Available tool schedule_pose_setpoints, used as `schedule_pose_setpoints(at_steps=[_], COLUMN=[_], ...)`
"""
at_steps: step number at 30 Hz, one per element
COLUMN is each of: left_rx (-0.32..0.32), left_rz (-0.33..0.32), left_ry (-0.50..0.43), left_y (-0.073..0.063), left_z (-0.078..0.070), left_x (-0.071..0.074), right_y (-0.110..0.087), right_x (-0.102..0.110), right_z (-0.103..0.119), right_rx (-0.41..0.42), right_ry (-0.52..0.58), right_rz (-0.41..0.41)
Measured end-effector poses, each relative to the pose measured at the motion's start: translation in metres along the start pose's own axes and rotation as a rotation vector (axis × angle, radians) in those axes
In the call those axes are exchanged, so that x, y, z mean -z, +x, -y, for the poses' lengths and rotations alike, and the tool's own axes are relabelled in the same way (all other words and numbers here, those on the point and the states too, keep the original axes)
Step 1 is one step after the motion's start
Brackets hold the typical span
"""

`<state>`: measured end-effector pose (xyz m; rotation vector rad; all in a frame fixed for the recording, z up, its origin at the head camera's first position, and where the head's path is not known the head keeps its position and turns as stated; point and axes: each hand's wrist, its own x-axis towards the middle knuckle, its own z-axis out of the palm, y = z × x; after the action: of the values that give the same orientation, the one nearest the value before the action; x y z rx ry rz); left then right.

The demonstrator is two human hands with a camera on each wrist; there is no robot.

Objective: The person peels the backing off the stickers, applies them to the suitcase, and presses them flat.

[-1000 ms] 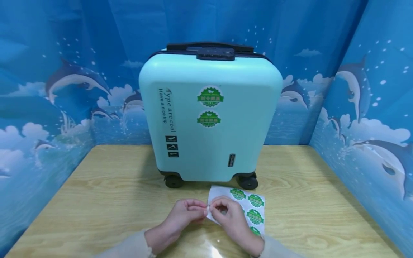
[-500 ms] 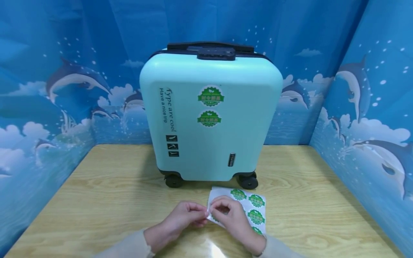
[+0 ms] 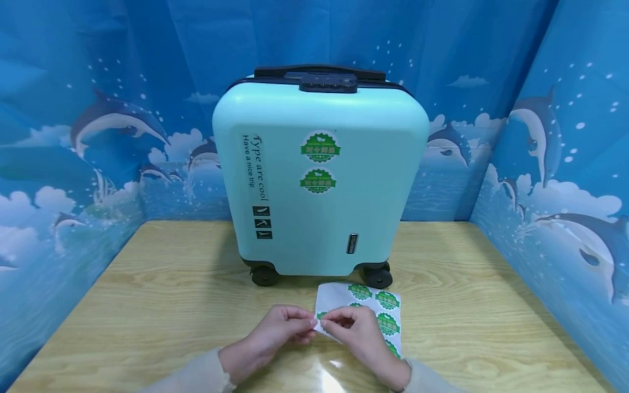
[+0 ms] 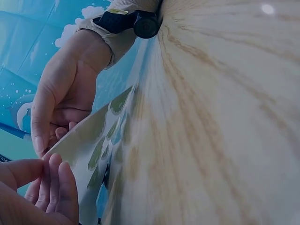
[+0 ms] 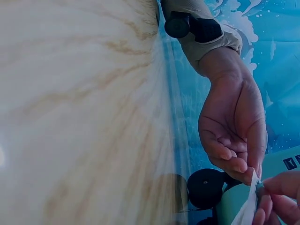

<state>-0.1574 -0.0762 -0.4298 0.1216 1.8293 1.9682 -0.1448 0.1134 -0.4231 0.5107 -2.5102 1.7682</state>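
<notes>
A white sheet of round green stickers [image 3: 331,293] lies at an angle in front of the suitcase, raised at its left edge. My left hand [image 3: 279,331] pinches that edge between thumb and index finger; in the right wrist view the left hand [image 5: 233,119] grips the sheet's corner [image 5: 246,208]. Close beside it, my right hand [image 3: 362,334] has its thumb and index finger together on the edge of a green sticker [image 3: 321,316]. Its palm hides part of the sheet. In the left wrist view the right hand [image 4: 68,89] meets the left hand [image 4: 40,190] at the sheet's edge.
Behind the sheet stands a mint-green suitcase [image 3: 304,229] on black wheels [image 3: 377,277]. Two green stickers, an upper sticker [image 3: 320,146] and a lower sticker [image 3: 318,181], are on its front. A dolphin-print curtain [image 3: 162,54] surrounds the wooden table [image 3: 162,305].
The sheet has shifted slightly left and up. My right hand has moved a little down and right, showing more of the sticker by its fingertips; my left hand keeps its pinch.
</notes>
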Motion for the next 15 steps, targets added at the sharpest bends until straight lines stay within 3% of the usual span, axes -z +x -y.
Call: schedule_pose_setpoints(at_steps=[15], left_rx=[0.007], left_rz=[0.026], left_ry=[-0.023], left_y=[-0.0004], left_z=[-0.0009], left_x=[0.0], right_y=[0.0008], right_x=[-0.0015], right_z=[-0.0022], right_rx=[0.017], right_ry=[0.002], right_rz=[0.022])
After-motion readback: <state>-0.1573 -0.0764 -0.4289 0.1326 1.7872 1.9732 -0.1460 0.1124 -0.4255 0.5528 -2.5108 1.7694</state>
